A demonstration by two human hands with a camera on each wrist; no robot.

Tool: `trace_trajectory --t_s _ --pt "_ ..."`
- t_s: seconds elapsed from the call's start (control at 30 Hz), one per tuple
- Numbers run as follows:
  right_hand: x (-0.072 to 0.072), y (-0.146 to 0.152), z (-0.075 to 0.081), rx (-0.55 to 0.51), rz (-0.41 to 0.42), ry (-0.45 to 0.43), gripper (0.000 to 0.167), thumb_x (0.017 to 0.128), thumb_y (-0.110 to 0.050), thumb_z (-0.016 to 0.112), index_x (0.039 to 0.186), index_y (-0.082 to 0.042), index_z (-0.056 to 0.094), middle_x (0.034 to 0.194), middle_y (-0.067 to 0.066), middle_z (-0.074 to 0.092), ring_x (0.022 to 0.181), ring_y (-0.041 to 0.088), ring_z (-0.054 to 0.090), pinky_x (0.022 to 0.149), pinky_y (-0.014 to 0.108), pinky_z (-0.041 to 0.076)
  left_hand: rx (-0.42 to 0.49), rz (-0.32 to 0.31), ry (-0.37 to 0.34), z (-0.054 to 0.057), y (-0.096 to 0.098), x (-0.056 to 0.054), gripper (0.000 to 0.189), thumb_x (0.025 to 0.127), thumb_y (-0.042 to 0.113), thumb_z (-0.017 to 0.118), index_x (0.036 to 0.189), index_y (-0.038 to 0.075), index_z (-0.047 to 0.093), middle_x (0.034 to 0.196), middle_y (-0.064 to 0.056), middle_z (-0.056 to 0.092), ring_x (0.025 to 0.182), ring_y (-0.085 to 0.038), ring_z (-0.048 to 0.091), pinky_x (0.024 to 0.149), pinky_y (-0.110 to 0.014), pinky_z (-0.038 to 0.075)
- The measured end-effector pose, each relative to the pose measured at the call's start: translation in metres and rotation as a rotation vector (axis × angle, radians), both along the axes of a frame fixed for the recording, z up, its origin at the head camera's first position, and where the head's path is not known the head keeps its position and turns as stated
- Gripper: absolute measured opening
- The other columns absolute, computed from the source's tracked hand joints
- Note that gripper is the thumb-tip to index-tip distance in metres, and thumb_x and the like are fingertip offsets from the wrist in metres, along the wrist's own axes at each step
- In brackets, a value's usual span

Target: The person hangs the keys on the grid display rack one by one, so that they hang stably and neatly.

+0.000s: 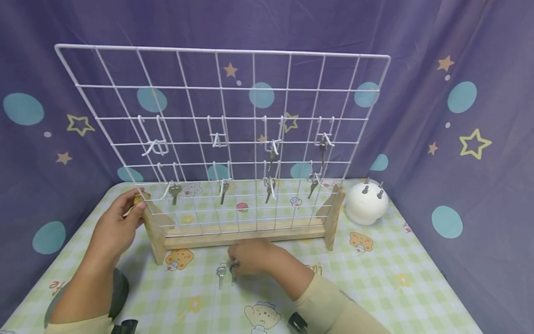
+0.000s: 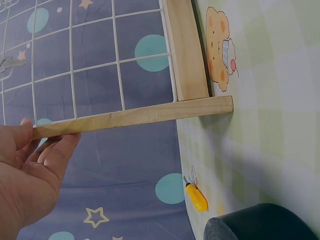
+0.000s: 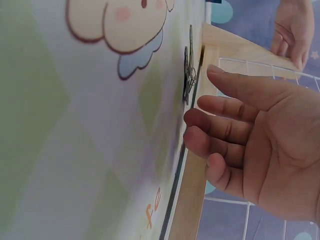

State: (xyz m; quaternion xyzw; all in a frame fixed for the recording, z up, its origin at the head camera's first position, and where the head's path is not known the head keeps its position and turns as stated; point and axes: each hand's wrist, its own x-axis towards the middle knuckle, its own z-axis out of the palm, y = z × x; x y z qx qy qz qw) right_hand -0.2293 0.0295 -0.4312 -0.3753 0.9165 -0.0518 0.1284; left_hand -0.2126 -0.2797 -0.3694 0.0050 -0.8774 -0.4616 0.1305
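Slim silver metal keys [image 1: 221, 272] lie just L of our nearer R hand [image 1: 252, 257], shafts twd us, R fingers [image 3: 227, 129] loosely bent & empty.

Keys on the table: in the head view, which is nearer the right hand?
The right key, close beside the right hand; the left key lies farther out, clear of the hand.

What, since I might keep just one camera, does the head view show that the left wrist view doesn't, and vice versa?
Only the head view: the right hand, loose keys beside it, and a white rounded object.

Only the left wrist view: a yellow item in plain sight.

Both: the left hand holding the wooden stand, the white grid, and a dark object.
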Motion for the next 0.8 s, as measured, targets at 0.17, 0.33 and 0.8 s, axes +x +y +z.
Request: trace_trajectory --t_s 0.17,0.33,0.8 --pt "0.0039 -0.004 -0.0005 0.022 0.011 -0.003 0.021 0.084 -0.039 0.075 0.085 -0.026 0.058 0.073 -0.014 0.056 0.066 0.006 0.051 0.058 0.02 0.045 0.008 -0.006 -0.005 0.0 0.0007 0.0009 0.054 0.106 0.034 0.041 0.154 0.013 0.03 0.15 -0.024 0.041 0.114 0.003 0.052 0.088 -0.004 0.05" --pt "0.0071 -0.0059 -0.0007 0.057 0.032 0.035 0.022 0.083 -0.04 0.077 0.086 -0.025 0.06 0.073 -0.014 0.057 0.066 0.005 0.05 0.059 0.018 0.045 0.012 -0.006 -0.007 -0.0003 0.0009 0.0014 0.055 0.106 0.035 0.041 0.154 0.013 0.03 0.151 -0.023 0.04 0.114 0.005 0.052 0.088 -0.004 0.05" --pt "0.0024 -0.0011 0.0025 0.024 0.031 0.034 0.017 0.097 -0.028 0.061 0.082 -0.021 0.06 0.07 -0.01 0.053 0.063 0.008 0.05 0.055 0.019 0.044 -0.013 0.006 -0.017 0.0012 0.0008 0.0003 0.055 0.106 0.036 0.04 0.155 0.014 0.029 0.151 -0.021 0.041 0.125 -0.01 0.052 0.09 -0.007 0.051"
